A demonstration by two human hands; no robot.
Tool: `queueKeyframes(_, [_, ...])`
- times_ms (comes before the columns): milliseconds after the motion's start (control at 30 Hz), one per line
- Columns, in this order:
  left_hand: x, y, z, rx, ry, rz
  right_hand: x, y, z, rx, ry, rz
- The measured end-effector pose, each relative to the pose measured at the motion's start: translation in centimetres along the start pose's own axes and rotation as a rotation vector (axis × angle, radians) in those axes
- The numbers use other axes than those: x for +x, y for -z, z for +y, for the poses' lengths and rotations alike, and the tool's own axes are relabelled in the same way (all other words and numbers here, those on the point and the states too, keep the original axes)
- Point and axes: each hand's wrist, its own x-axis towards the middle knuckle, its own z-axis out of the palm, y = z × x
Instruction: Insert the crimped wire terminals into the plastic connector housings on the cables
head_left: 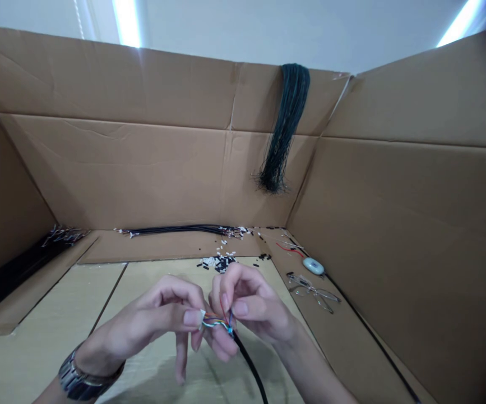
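My left hand (171,314) pinches a small white connector (202,318) between thumb and forefinger. Several thin coloured wires (216,321) run from that connector to the stripped end of a black cable (249,359). The cable hangs down toward the bottom edge of the view. Close beside it, my right hand (253,303) has thumb and forefinger closed on loose thin wires, a red one and a blue one, that rise from the cable end. Fingers of the right hand also lie behind the cable end, and their exact contact is partly hidden.
Cardboard walls (142,168) surround the work surface. Small black and white sleeves (217,262) lie scattered beyond my hands. Black cables (175,229) lie along the back, more cables (15,269) at left. Glasses (314,292) and a pale oval device (313,266) lie right. Dark wires (287,123) hang over the back wall.
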Motion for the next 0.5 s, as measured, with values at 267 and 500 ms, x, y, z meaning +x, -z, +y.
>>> queueKeyframes(267, [-0.43,-0.14,-0.26,0.006,0.059,0.013,-0.27,-0.2,0.39,-0.007,0.042,-0.029])
queueKeyframes(500, [-0.6,-0.07,-0.19,-0.032,-0.001,0.023,-0.11,-0.33,0.67,-0.136,0.164,0.052])
